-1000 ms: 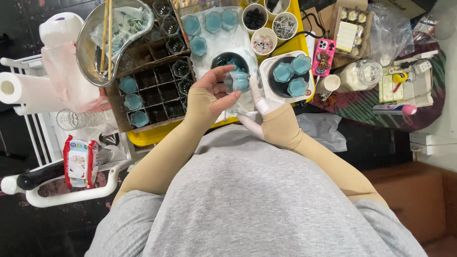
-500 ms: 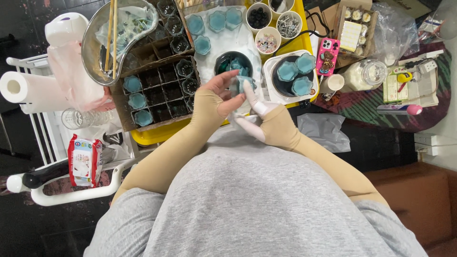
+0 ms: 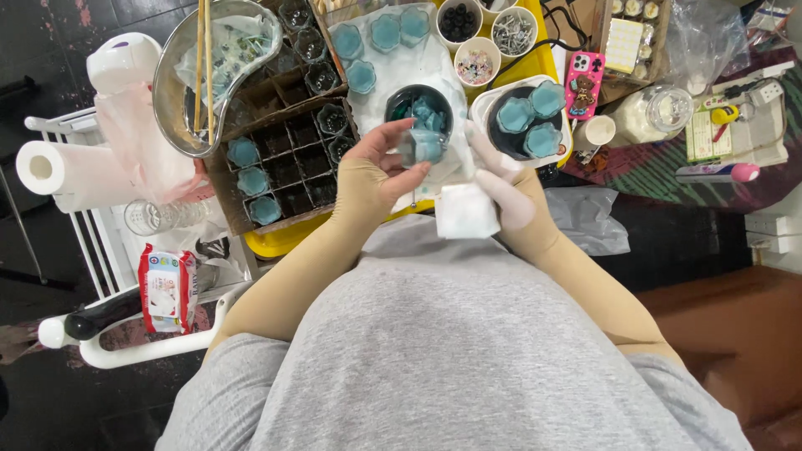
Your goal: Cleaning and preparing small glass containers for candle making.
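My left hand (image 3: 378, 171) grips a small clear glass cup filled with blue wax (image 3: 424, 147), held above the yellow tray (image 3: 276, 240). My right hand (image 3: 504, 179), in a white glove, holds a white tissue (image 3: 464, 210) against the cup's near side. Both arms wear tan sleeves. Just beyond the cup sits a dark bowl (image 3: 418, 108) with several blue pieces in it.
A white container (image 3: 528, 121) holds three blue-filled cups. A divided cardboard box (image 3: 284, 167) holds more cups. A metal bowl with chopsticks (image 3: 219, 67) and a paper towel roll (image 3: 63, 167) sit left. Small bowls, a phone (image 3: 584, 83) and a jar (image 3: 650, 113) lie right.
Both hands have drawn nearer to my body with the cup. The white tissue has come up under the cup in my right hand.
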